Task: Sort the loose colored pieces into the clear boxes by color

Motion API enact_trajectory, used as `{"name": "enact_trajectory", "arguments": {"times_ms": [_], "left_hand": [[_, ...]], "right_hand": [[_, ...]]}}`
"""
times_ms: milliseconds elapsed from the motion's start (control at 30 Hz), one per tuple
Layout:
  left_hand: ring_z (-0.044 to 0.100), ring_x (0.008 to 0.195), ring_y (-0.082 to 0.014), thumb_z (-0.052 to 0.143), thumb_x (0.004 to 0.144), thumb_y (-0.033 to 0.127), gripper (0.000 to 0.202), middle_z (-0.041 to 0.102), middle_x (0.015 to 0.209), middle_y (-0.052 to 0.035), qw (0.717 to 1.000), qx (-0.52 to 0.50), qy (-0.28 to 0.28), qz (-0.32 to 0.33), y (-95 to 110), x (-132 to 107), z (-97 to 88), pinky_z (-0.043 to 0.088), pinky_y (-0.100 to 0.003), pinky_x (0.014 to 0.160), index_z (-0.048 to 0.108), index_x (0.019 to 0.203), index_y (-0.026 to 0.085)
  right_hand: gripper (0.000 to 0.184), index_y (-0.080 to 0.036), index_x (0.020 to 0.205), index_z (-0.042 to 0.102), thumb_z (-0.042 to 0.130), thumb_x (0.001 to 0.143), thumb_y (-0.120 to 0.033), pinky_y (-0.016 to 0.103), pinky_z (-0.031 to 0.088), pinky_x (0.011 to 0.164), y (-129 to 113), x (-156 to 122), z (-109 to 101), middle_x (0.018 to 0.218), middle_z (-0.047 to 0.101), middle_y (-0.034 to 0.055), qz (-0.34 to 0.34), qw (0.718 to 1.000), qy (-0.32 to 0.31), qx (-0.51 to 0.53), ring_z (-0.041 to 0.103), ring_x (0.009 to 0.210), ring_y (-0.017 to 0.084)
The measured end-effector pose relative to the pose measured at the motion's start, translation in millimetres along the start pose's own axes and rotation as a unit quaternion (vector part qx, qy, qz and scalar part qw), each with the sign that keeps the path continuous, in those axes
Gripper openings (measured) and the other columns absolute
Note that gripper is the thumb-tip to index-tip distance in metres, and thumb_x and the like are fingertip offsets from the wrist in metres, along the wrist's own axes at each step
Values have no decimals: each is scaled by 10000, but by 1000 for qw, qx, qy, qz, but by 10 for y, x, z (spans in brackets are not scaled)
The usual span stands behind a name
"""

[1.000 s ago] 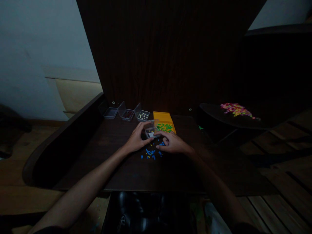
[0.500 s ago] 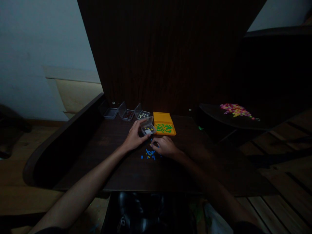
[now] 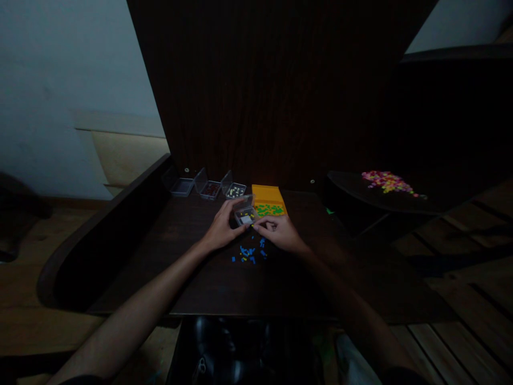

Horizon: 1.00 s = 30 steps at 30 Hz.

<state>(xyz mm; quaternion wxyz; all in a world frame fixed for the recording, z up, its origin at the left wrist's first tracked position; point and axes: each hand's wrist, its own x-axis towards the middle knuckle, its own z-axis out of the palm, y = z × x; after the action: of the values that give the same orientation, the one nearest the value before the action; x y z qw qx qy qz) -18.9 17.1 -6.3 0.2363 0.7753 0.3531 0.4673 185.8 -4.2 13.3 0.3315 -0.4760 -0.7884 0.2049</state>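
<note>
My left hand grips a small clear plastic box, thumb at its front and fingers at its raised lid. Inside the box lie several yellow pieces and a whitish patch. My right hand pinches a small yellow piece at the front edge of that box. On the table below the hands is a loose scatter of small blue pieces with a few yellow ones among them. Just behind my right hand an orange case stands open, holding green pieces; its front is partly covered by the hand.
Three more clear boxes with raised lids stand along the back: one without visible pieces, one with dark red pieces, one with pale pieces. Pink and yellow beads are heaped on a dark surface at right. A dark side panel borders the left.
My right hand has moved up and slightly right, from above the scattered pieces to the box's front edge, with a yellow piece. The held box has shifted slightly right.
</note>
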Motion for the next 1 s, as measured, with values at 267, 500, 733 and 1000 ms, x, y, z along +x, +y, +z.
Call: {"name": "enact_trajectory", "arguments": {"times_ms": [267,500,733,1000], "left_hand": [[500,1224,-256,695,767,234,627,496,1317,-102,997,-18,-55,43,149,-63,107,504,-428,967,425,1332,244],[471,1265,-248,684,772,201,644,488,1333,-94,994,-33,-93,56,190,-95,157,426,-433,1070,408,1352,250],[480,1251,-258,697,767,228,641,490,1330,-102,995,-12,-80,53,181,-74,125,432,-454,1057,413,1341,244],[500,1223,-258,702,758,229,643,496,1312,-101,998,15,-58,33,68,-57,83,446,-454,1035,414,1333,233]], "right_hand": [[193,-177,854,775,618,821,-285,220,351,526,55,19,-54,562,621,-4,-25,998,32,-43,488,498,102],[174,-231,882,784,632,797,-225,240,382,578,40,13,-29,723,725,20,-17,996,-25,-82,573,585,132],[240,-144,838,764,624,806,-336,219,244,467,50,29,-195,464,446,-49,13,1000,-26,11,333,450,78],[210,-147,803,745,675,757,-339,208,226,457,89,-12,-439,484,379,-78,9,946,-325,1,307,451,63]]}}
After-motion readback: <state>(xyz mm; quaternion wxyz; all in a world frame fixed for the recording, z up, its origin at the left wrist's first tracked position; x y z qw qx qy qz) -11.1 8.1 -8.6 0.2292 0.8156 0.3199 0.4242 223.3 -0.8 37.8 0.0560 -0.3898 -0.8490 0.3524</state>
